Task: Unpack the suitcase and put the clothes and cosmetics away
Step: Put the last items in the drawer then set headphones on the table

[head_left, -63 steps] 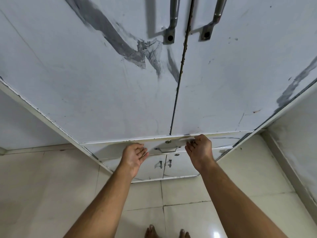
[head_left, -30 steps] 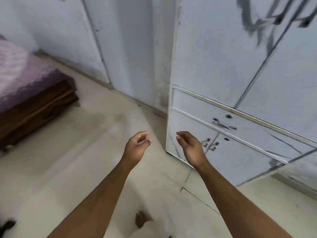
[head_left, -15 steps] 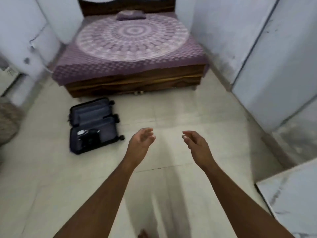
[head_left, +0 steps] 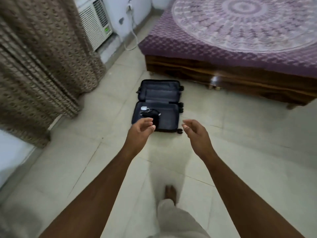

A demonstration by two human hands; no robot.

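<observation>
A dark blue suitcase (head_left: 169,100) lies open on the tiled floor ahead of me, both halves flat. In its near half sits a black pouch (head_left: 152,115) with a small white item (head_left: 144,108) beside it. My left hand (head_left: 140,130) is raised in front of me with relaxed fingers and holds nothing; it overlaps the near left corner of the case in view. My right hand (head_left: 195,133) is also raised, empty and relaxed, to the right of the case. Both hands are well above the floor, apart from the suitcase.
A wooden bed (head_left: 231,76) with a purple patterned cover (head_left: 240,31) stands at the back right. A brown curtain (head_left: 39,62) hangs at the left, with an air cooler (head_left: 96,23) behind it. My bare foot (head_left: 170,193) steps on pale floor tiles.
I have turned away from the white wardrobe drawer that my hands were touching. The view has swung to the suitcase, now centred and closer. Both hands stay empty.
</observation>
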